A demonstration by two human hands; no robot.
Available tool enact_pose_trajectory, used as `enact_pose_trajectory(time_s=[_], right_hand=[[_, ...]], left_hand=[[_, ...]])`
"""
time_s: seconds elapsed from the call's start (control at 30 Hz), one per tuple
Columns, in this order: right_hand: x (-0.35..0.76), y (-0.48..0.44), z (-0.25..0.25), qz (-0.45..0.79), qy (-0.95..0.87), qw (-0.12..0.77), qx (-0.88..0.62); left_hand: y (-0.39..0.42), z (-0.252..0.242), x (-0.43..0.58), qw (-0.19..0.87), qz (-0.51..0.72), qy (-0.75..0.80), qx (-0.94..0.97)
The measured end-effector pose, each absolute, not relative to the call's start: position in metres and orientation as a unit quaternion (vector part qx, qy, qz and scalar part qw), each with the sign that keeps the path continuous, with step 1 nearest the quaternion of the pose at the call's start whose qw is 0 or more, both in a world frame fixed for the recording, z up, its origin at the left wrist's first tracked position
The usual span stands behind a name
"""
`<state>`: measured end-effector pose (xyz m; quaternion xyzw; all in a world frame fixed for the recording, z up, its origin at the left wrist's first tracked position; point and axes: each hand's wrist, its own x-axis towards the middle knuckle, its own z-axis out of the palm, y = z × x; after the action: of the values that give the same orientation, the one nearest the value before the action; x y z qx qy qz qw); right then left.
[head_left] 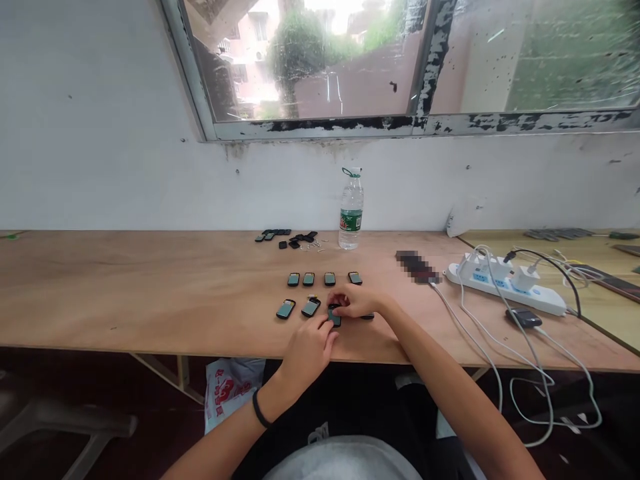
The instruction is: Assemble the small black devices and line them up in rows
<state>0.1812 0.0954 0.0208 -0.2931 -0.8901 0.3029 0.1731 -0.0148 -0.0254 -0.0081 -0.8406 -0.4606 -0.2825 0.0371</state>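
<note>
Both my hands are at one small black-cased device with a grey-green panel [335, 321], lying at the near side of the table. My left hand [309, 347] presses its fingertips against the device's lower left side. From the upper right, my right hand [356, 301] pinches at its top end; what lies between those fingertips is hidden. To the left are two similar devices, a tilted one [286, 309] and one with a yellowish strip at its top [311, 307]. Another device [369, 316] is partly covered by my right hand. Behind them runs a row of several more [329, 279].
Black parts [303, 239] and small silvery pieces lie by the wall, near a water bottle [351, 212]. On the right are a blurred dark object [418, 267] with a cable, a white power strip [540, 297] with plugs, a black adapter [524, 318] and loose white cables.
</note>
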Motion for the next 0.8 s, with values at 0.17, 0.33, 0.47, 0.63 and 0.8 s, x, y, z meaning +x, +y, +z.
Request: enact_pose_trajectory(time_s=[0.17, 0.33, 0.47, 0.63, 0.8], right_hand=[[0.182, 0.097, 0.019, 0.311, -0.888, 0.177, -0.288], [0.182, 0.096, 0.019, 0.318, -0.889, 0.179, -0.277], [0.183, 0.099, 0.017, 0.312, -0.885, 0.183, -0.291], [0.183, 0.096, 0.022, 0.293, -0.882, 0.209, -0.304], [0.166, 0.094, 0.034, 0.226, -0.891, 0.273, -0.284]], left_hand=[[-0.021, -0.006, -0.016, 0.029, -0.289, -0.457, -0.841], [-0.023, -0.003, -0.014, 0.039, -0.291, -0.449, -0.844], [-0.027, -0.004, -0.011, 0.028, -0.284, -0.431, -0.856], [-0.029, -0.004, -0.009, 0.021, -0.28, -0.44, -0.853], [-0.021, 0.007, -0.024, 0.033, -0.292, -0.474, -0.83]])
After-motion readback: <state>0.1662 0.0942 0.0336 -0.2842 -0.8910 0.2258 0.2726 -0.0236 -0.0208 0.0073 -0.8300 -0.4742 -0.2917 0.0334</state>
